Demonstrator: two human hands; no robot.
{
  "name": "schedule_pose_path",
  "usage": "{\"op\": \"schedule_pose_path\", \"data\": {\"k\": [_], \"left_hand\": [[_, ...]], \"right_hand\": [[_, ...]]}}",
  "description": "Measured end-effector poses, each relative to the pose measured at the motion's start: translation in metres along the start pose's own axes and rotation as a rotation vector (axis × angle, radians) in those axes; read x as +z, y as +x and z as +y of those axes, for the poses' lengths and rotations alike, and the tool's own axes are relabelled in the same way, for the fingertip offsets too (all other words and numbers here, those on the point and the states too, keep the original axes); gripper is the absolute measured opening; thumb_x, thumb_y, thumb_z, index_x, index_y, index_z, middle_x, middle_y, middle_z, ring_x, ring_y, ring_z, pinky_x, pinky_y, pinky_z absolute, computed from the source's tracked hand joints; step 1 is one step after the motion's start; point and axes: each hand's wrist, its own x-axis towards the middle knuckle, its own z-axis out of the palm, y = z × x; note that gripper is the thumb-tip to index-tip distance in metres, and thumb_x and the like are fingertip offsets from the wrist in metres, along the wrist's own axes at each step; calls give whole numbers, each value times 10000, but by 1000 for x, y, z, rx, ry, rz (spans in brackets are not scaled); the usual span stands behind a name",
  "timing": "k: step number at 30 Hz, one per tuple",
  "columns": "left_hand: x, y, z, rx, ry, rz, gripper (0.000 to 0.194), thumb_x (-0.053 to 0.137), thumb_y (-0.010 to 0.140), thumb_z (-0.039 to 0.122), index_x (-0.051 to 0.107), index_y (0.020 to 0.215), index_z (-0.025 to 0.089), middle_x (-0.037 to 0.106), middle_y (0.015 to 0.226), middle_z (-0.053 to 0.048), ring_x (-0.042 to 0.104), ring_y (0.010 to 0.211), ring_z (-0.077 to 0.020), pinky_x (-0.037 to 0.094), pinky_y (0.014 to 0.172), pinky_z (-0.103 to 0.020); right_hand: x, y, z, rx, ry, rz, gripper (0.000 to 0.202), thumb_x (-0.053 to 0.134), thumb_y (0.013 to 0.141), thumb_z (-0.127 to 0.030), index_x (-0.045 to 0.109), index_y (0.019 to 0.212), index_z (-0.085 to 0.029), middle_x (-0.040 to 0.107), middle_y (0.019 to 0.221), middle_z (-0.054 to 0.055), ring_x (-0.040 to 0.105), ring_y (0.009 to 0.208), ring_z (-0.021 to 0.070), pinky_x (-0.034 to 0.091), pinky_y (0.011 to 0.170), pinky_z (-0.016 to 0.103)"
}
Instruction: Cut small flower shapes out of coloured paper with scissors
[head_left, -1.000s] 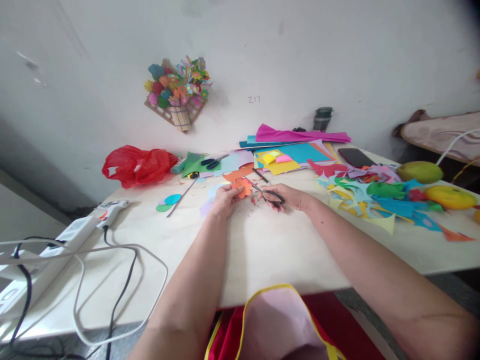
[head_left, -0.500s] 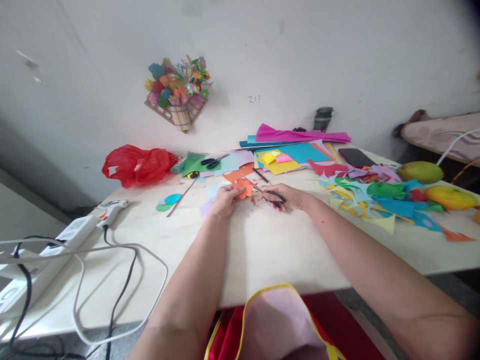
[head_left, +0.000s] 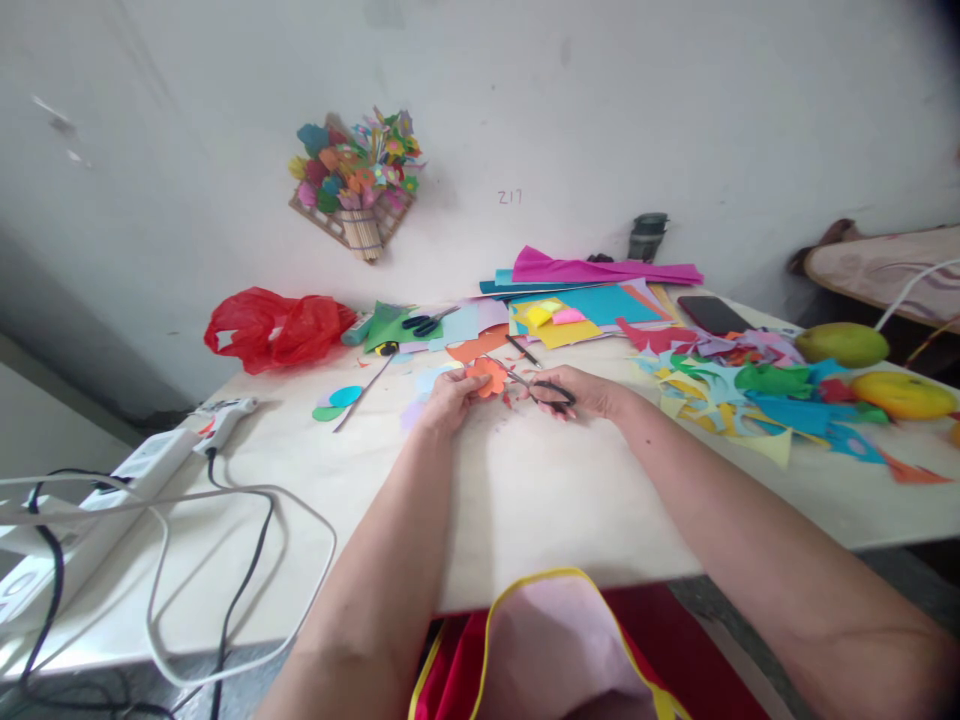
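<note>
Between thumb and fingers, my left hand (head_left: 451,396) pinches an orange paper flower (head_left: 489,378) with rounded petals. My right hand (head_left: 583,391) is closed around the dark handles of a pair of scissors (head_left: 553,394). Their blades point left and reach the flower's upper right edge; whether they touch the paper I cannot tell. Small orange-red trimmings lie on the table just below the blades. Behind the flower is a piece of orange paper (head_left: 480,345), and a dark pen (head_left: 523,350) lies to its right.
Paper scraps (head_left: 750,400) in many colours cover the right side, near a phone (head_left: 712,315) and yellow-green fruit (head_left: 841,344). Dark-handled scissors (head_left: 424,325) lie on coloured sheets at the back. A red plastic bag (head_left: 277,330) sits back left; a power strip (head_left: 135,470) and cables occupy the near left.
My right hand and the scissors have shifted very slightly to the right. My left hand still holds the flower in the same place.
</note>
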Motion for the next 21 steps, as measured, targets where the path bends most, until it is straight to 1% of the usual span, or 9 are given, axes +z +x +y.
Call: {"op": "schedule_pose_path", "data": {"k": [4,11,17,21], "left_hand": [[1,0,1,-13,-8,4,348,932,426,237,714,656,92,705,678,-74,633,615,-157,514,627,-293],[-2,0,0,-15,-6,-18,322,925,451,220,705,639,78,693,650,-80,630,590,-151,511,613,-281],[-6,4,-3,10,20,-36,272,908,489,220,710,635,105,697,643,-69,607,558,-135,489,579,-259],[-8,4,-3,3,29,-48,254,897,511,209,703,634,101,691,641,-72,603,558,-134,486,592,-264]], "right_hand": [[0,-2,-2,3,7,-2,266,645,806,-414,629,839,-150,576,528,-24,473,374,73,262,312,173],[-2,-4,-4,7,5,-24,272,654,788,-395,641,883,-141,571,524,-30,464,367,72,261,317,175],[-2,-6,-7,22,15,-31,264,630,802,-362,659,915,-125,577,519,-23,465,361,75,264,311,178],[-4,-6,-6,27,20,-42,258,629,810,-353,659,922,-122,578,517,-21,470,361,76,262,311,178]]}}
